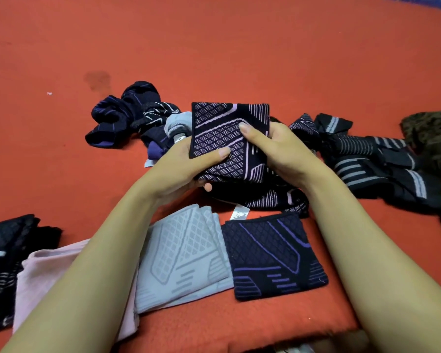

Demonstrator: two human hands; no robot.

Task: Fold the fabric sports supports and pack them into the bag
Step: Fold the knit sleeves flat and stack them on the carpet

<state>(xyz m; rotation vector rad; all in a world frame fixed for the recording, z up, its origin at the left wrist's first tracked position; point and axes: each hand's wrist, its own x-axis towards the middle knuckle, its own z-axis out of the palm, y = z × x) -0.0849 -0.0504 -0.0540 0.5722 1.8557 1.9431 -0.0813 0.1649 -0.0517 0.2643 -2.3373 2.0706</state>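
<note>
At the far left edge, a folded black support with white stripes (3,263) is seen lying on the red carpet (214,47). Just beside it, a pale pink support (43,273) is laid flat, partly hidden under the left forearm. Next to that, a folded light grey support (186,253) with a raised grid pattern is placed, and touching its right edge a folded navy support with purple lines (273,258) is set flat.

Farther back, left of centre, a loose heap of unfolded navy supports (127,115) is noted, with a grey piece (177,123) against its right side.

At centre, a black support with lilac diamond pattern (227,138) is held above the carpet, folded into a rough square. The left hand (186,166) is observed grasping its lower left edge, thumb laid across the front face and fingers curled behind. The right hand (278,151) is observed gripping the right edge, thumb pressed on the front and fingers wrapped out of sight behind. Beneath it, another black and lilac support (273,200) lies crumpled on the carpet.

To the right, a heap of black supports with grey stripes (377,161) is spread out. At the far right edge, a dark brownish fabric item (428,133) is partly visible; whether it is the bag cannot be told.
</note>
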